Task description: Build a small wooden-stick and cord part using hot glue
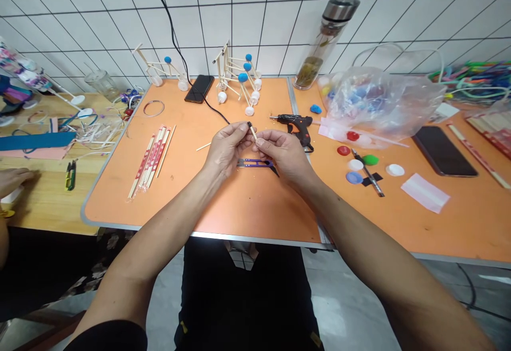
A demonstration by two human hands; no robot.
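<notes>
Bare forearms [159, 244] rise from the bottom of the view, elbows spread and wrists turned inward, bringing both hands together above the far half of an orange folding table [199, 218]; the raised, braced pose looks suited to close, fiddly work. A second orange table [439, 228] adjoins it on the right, carrying a clear plastic bag [383, 103] near its far edge and a scatter of colored bottle caps [355, 164] closer in. Along the first table's far edge stand two stick frames with blue balls [237, 79], beside a black phone [198, 88]. Near its left edge lies a bundle of paper-sleeved chopsticks [149, 162], and a black hot glue gun [295, 125] rests by the seam between the tables, probably left there to stay within easy reach. (Another person's hand [14, 180] rests well apart, at the far left, on a wooden table [48, 207].) Purple thread snips [255, 163] lie just below the hands, likely set down close for quick pickup. The left hand [227, 148] and right hand [279, 154] are both closed in fingertip pinches on a short wooden stick [253, 132], the left at its dark tip, the right lower down
</notes>
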